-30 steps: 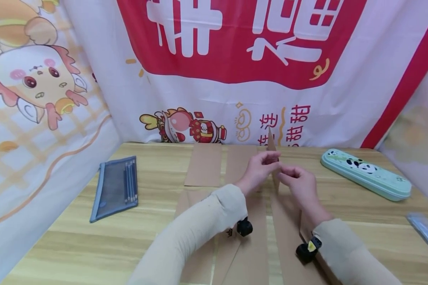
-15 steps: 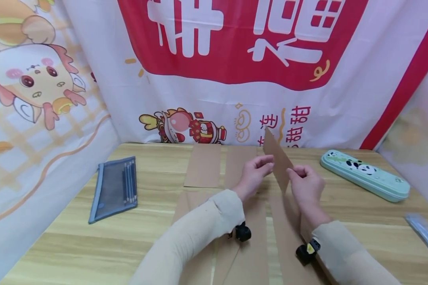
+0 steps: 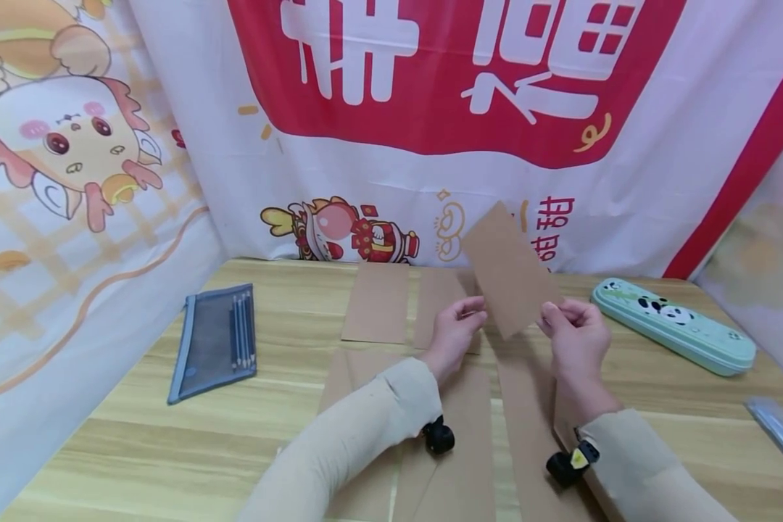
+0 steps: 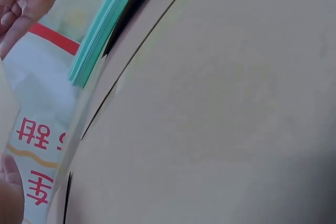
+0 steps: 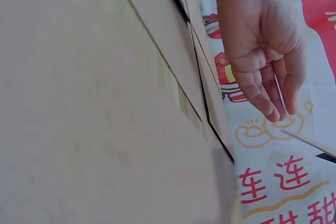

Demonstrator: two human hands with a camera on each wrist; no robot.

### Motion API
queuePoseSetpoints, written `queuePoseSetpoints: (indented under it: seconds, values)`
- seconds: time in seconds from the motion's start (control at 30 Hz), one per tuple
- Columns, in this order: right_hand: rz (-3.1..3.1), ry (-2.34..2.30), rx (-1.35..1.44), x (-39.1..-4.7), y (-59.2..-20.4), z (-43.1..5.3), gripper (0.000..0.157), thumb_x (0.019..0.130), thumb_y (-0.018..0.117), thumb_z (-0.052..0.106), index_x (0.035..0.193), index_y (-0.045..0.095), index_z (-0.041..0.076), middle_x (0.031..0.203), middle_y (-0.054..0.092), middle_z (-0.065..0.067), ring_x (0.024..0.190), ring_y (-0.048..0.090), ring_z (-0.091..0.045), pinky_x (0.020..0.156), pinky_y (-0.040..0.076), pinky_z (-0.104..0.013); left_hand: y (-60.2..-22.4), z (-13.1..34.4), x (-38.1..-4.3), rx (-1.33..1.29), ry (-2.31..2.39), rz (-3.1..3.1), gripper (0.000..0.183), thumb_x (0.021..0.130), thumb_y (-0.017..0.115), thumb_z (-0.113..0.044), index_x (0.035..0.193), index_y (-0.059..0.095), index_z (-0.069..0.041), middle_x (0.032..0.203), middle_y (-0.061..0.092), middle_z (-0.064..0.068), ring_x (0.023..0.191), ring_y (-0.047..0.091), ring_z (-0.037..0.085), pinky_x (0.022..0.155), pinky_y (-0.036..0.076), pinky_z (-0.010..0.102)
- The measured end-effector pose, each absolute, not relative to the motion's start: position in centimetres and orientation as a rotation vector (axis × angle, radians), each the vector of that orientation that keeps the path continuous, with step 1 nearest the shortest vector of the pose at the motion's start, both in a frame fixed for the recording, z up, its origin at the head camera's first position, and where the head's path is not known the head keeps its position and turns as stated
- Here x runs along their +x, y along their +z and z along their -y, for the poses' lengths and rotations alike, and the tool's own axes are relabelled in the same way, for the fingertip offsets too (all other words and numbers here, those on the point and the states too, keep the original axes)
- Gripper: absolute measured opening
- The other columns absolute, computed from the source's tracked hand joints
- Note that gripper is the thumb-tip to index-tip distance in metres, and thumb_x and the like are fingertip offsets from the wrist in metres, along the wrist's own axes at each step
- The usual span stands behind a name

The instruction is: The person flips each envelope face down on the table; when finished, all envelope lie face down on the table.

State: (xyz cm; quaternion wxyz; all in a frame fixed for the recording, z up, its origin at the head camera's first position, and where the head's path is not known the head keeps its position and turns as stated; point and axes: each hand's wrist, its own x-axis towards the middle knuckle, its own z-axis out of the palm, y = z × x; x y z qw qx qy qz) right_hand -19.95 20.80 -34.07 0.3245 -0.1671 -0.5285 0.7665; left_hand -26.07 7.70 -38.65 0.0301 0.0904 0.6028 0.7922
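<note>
My right hand [image 3: 581, 341] pinches the lower right edge of a rectangular brown cardboard piece [image 3: 512, 272], raised and tilted above the far part of the table. On its left side is my left hand [image 3: 455, 337], fingers loosely bent and fingertips right at the cardboard's edge. In the right wrist view the left hand [image 5: 262, 51] shows relaxed fingers beside the thin edge of the piece. Beneath both arms lies a flattened cardboard box [image 3: 460, 464] with long panels. Two cardboard flaps, a left flap [image 3: 375, 301] and a right flap [image 3: 438, 304], lie flat at its far end.
A blue mesh pouch [image 3: 212, 344] with several pencils lies to the left. At the right is a mint-green panda pencil case [image 3: 672, 322], with a blurred bluish transparent item [image 3: 779, 431] nearer. A printed cloth [image 3: 365, 167] hangs behind the wooden table [image 3: 130, 435].
The cardboard piece has turned from edge-on to showing its broad face and risen. My left hand has let go of it and shifted slightly left; my right hand has moved right with it.
</note>
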Motion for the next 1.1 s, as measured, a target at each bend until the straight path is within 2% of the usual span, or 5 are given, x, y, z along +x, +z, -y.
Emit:
queuePoseSetpoints:
  seconds: [0.2, 0.47, 0.7, 0.97, 1.1]
  values:
    - [1.160, 2.190, -0.415, -20.1, -34.5, -21.1, 0.023, 0.079, 0.059, -0.016, 0.075, 0.047, 0.004, 0.061, 0.056, -0.001, 0.054, 0.059, -0.006, 0.053, 0.055, -0.020, -38.9, -7.9, -25.6, 0.206, 2.429, -1.868, 0.036, 0.081, 0.061, 0.003, 0.117, 0.060, 0.000, 0.114, 0.063, 0.013, 0.100, 0.060, 0.017, 0.086, 0.051, 0.026]
    - [1.118, 2.248, -0.442, -20.0, -34.7, -20.9, 0.022, 0.082, 0.055, -0.014, 0.079, 0.043, 0.003, 0.065, 0.053, -0.001, 0.058, 0.060, -0.006, 0.055, 0.055, -0.019, -39.0, -8.6, -25.4, 0.194, 2.499, -1.693, 0.039, 0.079, 0.060, 0.010, 0.118, 0.057, 0.004, 0.092, 0.064, 0.008, 0.080, 0.058, 0.007, 0.076, 0.054, 0.023]
    - [1.271, 2.258, -0.470, -20.1, -35.0, -21.9, 0.023, 0.080, 0.059, -0.013, 0.082, 0.044, 0.005, 0.065, 0.056, 0.000, 0.059, 0.060, -0.007, 0.058, 0.055, -0.019, -38.7, -8.5, -25.3, 0.185, 2.457, -1.701, 0.044, 0.078, 0.059, 0.014, 0.120, 0.056, 0.004, 0.085, 0.060, 0.003, 0.079, 0.058, 0.010, 0.075, 0.055, 0.024]
    - [1.740, 2.254, -0.409, -20.1, -33.8, -25.9, 0.036, 0.080, 0.065, -0.006, 0.104, 0.047, 0.014, 0.073, 0.060, 0.003, 0.065, 0.064, -0.008, 0.065, 0.056, -0.021, -37.3, -8.7, -25.6, 0.204, 2.333, -1.862, 0.050, 0.074, 0.060, 0.012, 0.120, 0.060, -0.006, 0.083, 0.062, -0.001, 0.070, 0.055, 0.008, 0.057, 0.045, 0.017]
    - [2.048, 2.194, -0.359, -20.2, -33.6, -27.7, 0.048, 0.082, 0.065, 0.000, 0.124, 0.044, 0.010, 0.074, 0.065, 0.003, 0.068, 0.065, -0.008, 0.069, 0.056, -0.022, -36.9, -9.1, -26.0, 0.209, 2.304, -1.928, 0.049, 0.073, 0.060, 0.013, 0.118, 0.062, -0.006, 0.082, 0.062, -0.001, 0.065, 0.053, 0.007, 0.051, 0.041, 0.015]
